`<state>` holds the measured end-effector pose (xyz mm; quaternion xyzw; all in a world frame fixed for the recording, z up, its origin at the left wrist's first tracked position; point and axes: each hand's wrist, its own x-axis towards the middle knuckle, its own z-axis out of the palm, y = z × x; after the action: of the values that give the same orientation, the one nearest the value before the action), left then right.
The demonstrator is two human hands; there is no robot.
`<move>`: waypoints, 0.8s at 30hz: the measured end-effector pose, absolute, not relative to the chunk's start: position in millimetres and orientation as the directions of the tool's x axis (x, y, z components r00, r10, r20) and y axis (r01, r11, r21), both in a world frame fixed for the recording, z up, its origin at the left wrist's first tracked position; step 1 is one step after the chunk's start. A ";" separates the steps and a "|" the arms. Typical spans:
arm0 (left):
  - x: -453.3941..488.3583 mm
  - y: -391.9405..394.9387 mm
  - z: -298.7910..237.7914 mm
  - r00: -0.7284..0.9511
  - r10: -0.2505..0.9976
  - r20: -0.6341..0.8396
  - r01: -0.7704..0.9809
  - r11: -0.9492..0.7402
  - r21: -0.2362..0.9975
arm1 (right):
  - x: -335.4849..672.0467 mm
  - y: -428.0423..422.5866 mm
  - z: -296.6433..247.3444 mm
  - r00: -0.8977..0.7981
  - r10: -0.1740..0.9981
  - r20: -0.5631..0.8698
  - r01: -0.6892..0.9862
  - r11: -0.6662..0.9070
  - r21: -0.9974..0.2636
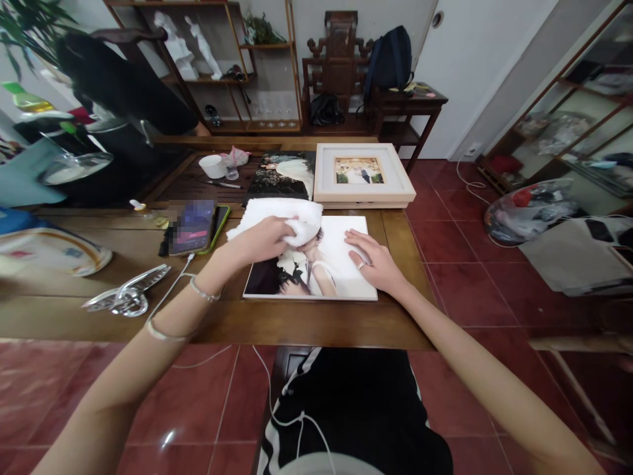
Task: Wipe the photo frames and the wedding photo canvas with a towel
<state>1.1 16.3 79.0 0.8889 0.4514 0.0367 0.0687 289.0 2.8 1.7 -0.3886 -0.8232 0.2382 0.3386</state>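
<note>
A photo panel (341, 267) with a white border lies flat on the wooden table in front of me. My left hand (271, 239) has its fingers closed round a white cloth (284, 210), which rests on the panel's upper left part and hides some of the picture. A ring shows on my right hand (370, 258), which lies with fingers spread on the panel's right edge. Just behind the panel are a dark photo print (281, 177), partly covered by the cloth, and a pale framed picture (363, 170) on its right.
Left of the panel lie a phone (192, 227) with a cable and a shiny silver object (128, 290). Farther back stand a white cup (212, 166) and a small dropper bottle (148, 214). The table's front edge (316, 323) runs close to my lap.
</note>
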 end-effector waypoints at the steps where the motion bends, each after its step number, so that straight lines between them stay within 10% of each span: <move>1: 2.9 7.6 78.7 0.589 0.808 -0.010 0.801 -0.582 0.139 | 289.2 2.9 1.6 -0.470 0.800 0.372 0.479 0.586 -0.654; 24: 23.9 -134.4 103.0 0.589 0.793 -0.155 0.800 -0.545 0.251 | 288.2 2.3 1.7 -0.463 0.808 0.363 0.492 0.576 -0.653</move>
<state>23.9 -134.4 103.0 0.8789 0.4531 -0.0114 0.1488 288.2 2.3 1.7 -0.3954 -0.8221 0.2364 0.3346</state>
